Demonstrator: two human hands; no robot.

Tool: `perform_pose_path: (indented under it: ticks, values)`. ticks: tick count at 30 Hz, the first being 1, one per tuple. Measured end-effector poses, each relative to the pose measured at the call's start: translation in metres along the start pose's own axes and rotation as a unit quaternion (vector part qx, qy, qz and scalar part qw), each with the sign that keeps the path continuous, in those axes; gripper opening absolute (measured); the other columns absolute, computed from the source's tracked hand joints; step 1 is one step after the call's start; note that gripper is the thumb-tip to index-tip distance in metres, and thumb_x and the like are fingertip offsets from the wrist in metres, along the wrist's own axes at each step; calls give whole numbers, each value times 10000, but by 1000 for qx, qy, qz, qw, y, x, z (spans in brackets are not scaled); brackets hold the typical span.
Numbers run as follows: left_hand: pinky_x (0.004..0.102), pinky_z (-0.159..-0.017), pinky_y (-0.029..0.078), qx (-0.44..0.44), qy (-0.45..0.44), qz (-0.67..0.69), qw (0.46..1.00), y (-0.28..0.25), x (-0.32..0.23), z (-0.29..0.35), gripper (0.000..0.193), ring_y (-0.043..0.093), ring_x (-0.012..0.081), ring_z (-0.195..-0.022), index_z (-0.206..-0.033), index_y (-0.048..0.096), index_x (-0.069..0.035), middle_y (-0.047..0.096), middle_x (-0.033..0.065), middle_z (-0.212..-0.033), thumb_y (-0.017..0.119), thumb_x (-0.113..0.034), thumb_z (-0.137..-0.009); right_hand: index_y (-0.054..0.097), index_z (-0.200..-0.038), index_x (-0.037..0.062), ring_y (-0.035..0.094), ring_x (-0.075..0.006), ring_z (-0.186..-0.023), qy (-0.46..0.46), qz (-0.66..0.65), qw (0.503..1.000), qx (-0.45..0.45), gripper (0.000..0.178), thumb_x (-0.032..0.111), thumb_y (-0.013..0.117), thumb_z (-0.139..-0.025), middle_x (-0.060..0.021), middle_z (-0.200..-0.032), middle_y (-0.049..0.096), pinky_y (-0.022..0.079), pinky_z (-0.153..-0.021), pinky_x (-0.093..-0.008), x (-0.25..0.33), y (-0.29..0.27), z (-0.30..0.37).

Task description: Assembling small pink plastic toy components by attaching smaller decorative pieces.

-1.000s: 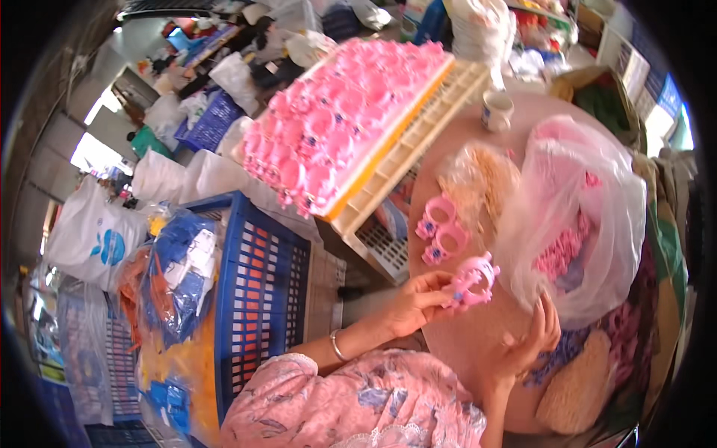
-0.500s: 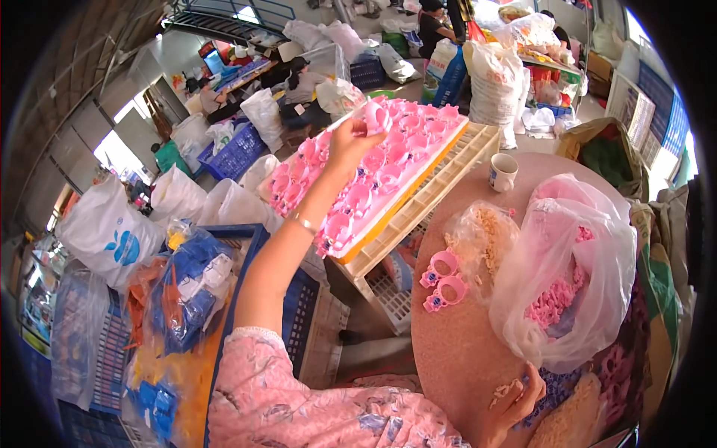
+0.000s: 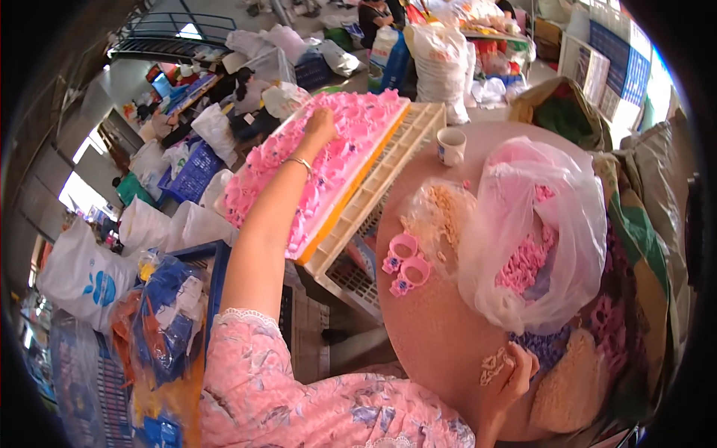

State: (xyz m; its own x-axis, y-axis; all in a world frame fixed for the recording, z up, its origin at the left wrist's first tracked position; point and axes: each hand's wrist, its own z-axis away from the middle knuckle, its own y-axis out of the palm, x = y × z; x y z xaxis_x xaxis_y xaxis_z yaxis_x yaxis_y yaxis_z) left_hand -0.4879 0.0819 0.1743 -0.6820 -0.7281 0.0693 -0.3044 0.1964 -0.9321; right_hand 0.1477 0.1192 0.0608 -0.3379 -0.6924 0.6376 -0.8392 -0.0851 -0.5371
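My left arm stretches over a tilted white tray (image 3: 340, 196) crowded with pink ring-shaped pieces (image 3: 357, 153) that carry small blue marks. Down among these pieces, my left hand (image 3: 321, 127) has its fingers curled; whatever they pinch is hidden. Over the table's near side, my right hand (image 3: 514, 377) is closed around a few small beige pieces (image 3: 493, 367), which show at the fingertips. Two pink ring-shaped pieces (image 3: 411, 272) lie on the round table (image 3: 429, 328), beside a clear bag of beige bits (image 3: 447, 213).
A large clear bag (image 3: 575, 261) of small pink parts and a cup (image 3: 451, 146) stand on the table. Beige crates (image 3: 373, 190) support the tray. Left are blue crates (image 3: 216, 261) with bagged parts (image 3: 168, 321). White sacks (image 3: 441, 71) and people fill the background.
My left hand has lowered into the pink pieces; the pink ring piece it held up no longer shows apart. The right hand has lifted slightly with the beige pieces. The whole view has shifted.
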Motion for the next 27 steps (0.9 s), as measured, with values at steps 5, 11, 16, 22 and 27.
perform_pose_path:
  ticks: [5, 11, 16, 22, 27]
  values:
    - [426, -885, 547, 106, -30, 17, 994, 0, 8, -12, 505, 670, 371, -994, -967, 697, 31, 685, 257, -1008, 910, -243, -600, 633, -1072, -9, 624, -274, -889, 13, 10, 1000, -2, 191, 60, 508, -944, -135, -976, 665, 395, -961, -446, 4, -6, 2]
    - [453, -853, 537, 79, 67, -148, 983, -26, 7, -32, 295, 682, 378, -953, -952, 716, 12, 684, 268, -972, 729, -178, -725, 635, -1067, -11, 643, -275, -908, -37, 31, 999, -17, 188, 37, 503, -942, -130, -996, 672, 407, -971, -454, 1, -7, -5]
    - [377, -789, 536, -235, 192, 69, 950, -126, -56, 64, 245, 684, 344, -919, -1078, 712, -74, 712, 160, -988, 685, -197, -868, 637, -1030, -26, 637, -267, -929, 0, -8, 1000, -23, 154, 30, 514, -955, -116, -973, 676, 420, -985, -432, 0, -12, -4]
    - [313, -831, 539, -121, 322, 255, 903, -73, -154, 232, 340, 692, 217, -994, -1110, 697, -86, 715, 92, -1091, 772, -53, -780, 644, -1054, -16, 666, -260, -857, -14, 19, 999, -27, 154, 29, 521, -973, -107, -954, 687, 444, -925, -438, -6, -10, 15]
    - [396, -814, 517, -45, 91, 316, 943, -6, -168, 325, 357, 630, 323, -941, -1047, 640, -38, 638, 143, -1025, 803, -142, -747, 645, -1037, -21, 667, -252, -836, -33, 25, 999, -18, 150, 24, 519, -969, -111, -912, 691, 447, -934, -435, -10, -12, 22]
